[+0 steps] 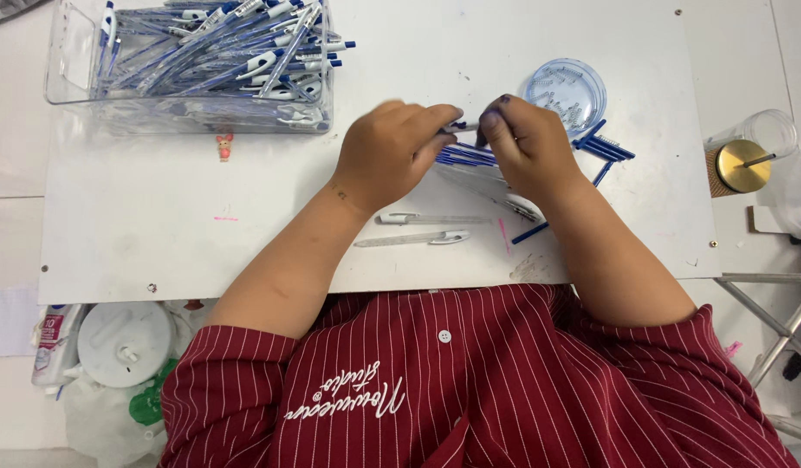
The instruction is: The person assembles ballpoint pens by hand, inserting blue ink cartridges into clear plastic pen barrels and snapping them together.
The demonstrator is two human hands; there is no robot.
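Note:
My left hand point(392, 152) and my right hand point(526, 143) meet over the white table point(158, 208), and together they pinch a small pen part point(463, 127) between their fingertips. Under the hands lies a pile of blue pen refills point(465, 156), with more blue parts point(604, 146) fanned out past my right hand. Two clear pen barrels point(422, 227) lie on the table just in front of my left wrist.
A clear plastic bin point(67, 82) full of blue-and-white pens stands at the back left. A round clear dish of small springs point(565, 87) sits behind my right hand. A clear cup with a gold lid point(747, 156) stands at the right edge.

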